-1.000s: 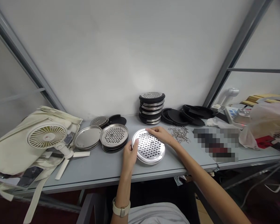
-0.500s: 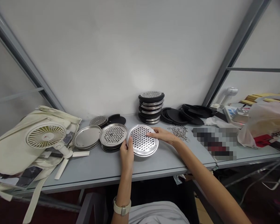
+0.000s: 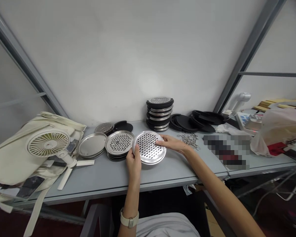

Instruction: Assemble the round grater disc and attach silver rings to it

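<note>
Head cam: slotted disc (image 3: 148, 152) shifted L vs prev.

The silver, round metal disc (image 3: 149, 147) bears staggered rows of dark slots within a plain, shiny rim. The black, flat round plates (image 3: 186, 123) are one solid tone, and the cream-white, round plastic fan (image 3: 48, 144) shows radiating stripes and a small red central mark.

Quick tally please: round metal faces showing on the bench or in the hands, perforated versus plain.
Perforated: 4 (held disc, top of the neighbouring stack, top of the tall stack, rear disc)
Plain: 1 (leftmost disc)
Total: 5
</note>
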Tool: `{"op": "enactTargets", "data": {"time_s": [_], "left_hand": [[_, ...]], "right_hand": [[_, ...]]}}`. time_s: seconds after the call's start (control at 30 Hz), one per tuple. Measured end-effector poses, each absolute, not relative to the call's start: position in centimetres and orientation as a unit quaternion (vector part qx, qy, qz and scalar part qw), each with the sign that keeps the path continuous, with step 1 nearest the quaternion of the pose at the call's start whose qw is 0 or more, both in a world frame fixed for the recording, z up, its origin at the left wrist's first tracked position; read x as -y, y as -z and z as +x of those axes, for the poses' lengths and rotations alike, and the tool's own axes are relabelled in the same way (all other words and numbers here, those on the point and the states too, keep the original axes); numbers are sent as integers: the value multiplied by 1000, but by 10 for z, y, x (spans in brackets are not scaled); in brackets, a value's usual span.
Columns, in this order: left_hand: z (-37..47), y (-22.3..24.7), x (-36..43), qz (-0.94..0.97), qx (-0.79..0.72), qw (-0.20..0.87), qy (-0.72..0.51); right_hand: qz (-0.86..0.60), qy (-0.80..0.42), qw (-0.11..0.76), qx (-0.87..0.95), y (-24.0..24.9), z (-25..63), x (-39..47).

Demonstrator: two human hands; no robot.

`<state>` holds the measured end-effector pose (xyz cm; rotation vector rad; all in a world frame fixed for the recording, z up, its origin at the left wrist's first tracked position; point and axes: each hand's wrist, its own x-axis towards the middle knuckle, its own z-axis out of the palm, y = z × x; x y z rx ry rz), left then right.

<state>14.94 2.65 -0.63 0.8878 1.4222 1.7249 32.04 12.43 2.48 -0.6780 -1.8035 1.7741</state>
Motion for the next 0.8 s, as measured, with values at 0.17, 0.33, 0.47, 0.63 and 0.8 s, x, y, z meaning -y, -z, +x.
{"op": "enactTargets", "data": {"time_s": [0.17,0.33,0.47,0.63,0.8], "left_hand": [[151,7,-26,352,-544,365,-668],[156,3,-23,372,-497,422,-660],[159,2,-20,387,-484,448,-645],[162,5,-20,404,-517,482,-581],[169,8,-24,370,-502,517,-587]], "right_hand": [[-240,-663,254,662,-24,323,-127],[-256,-668,267,646,-21,327,-133],[-274,-672,271,633,-20,332,-136],[-287,-679,277,616,-17,344,-140],[-305,-670,276,618,-13,353,-145]]}}
